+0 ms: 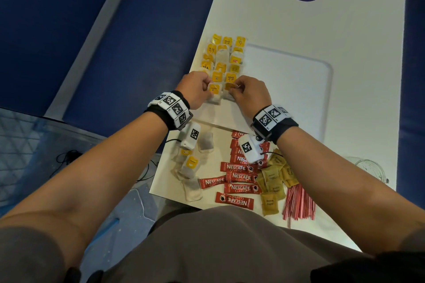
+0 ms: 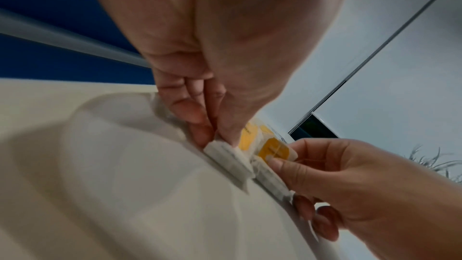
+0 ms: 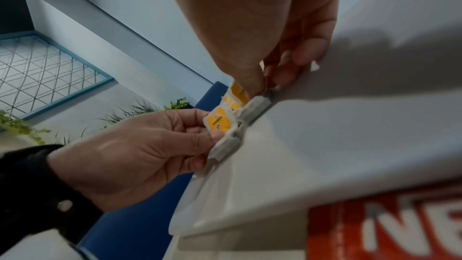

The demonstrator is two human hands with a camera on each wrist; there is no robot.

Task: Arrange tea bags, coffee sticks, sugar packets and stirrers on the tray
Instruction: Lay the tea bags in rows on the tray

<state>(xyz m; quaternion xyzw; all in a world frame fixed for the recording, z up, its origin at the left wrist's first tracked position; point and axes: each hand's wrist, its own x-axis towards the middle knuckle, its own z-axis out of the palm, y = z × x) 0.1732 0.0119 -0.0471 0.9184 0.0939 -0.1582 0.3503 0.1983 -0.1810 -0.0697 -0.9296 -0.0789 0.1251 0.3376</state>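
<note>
Head view: two tea bags (image 1: pixel 215 93) at the tray's (image 1: pixel 299 80) near-left corner are pinched, one by the left hand (image 1: pixel 194 89), one by the right hand (image 1: pixel 249 94). Coffee sticks (image 1: pixel 239 177) are spread along the bench's (image 1: pixel 264 18) near edge.

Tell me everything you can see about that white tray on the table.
The white plastic tray is rectangular with rounded corners and a low raised rim, lying flat on the white table. Rows of yellow-tagged tea bags fill its left side; the rest is bare. The left hand and right hand set tea bags at its near-left corner.
</note>
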